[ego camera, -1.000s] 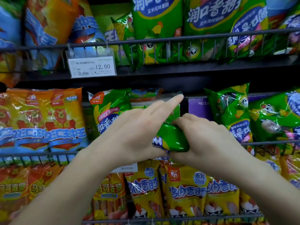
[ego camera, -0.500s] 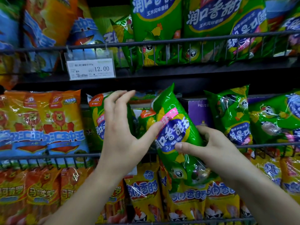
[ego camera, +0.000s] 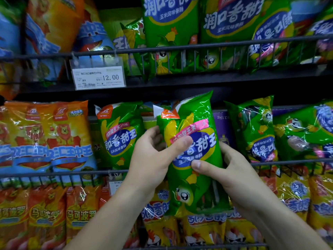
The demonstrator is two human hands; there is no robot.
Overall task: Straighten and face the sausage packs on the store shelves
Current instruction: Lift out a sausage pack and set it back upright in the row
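Left hand (ego camera: 153, 159) and right hand (ego camera: 232, 170) are gripping a green sausage pack (ego camera: 191, 150); best seating it upright, label forward, behind the wire rail (ego camera: 54, 173).

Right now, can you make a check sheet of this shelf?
Surface: shelf with a wire front rail, packs standing in rows.
Job's things: held green pack nearly upright, label facing out; left pack faces out; right pack looks upside down.
Clutter: purple box behind the packs.
Grippers: left hand and right hand both grip the held green pack.
Cables: nothing seen.
Surroundings: price tag reads 12.00; orange packs at left; yellow packs below.
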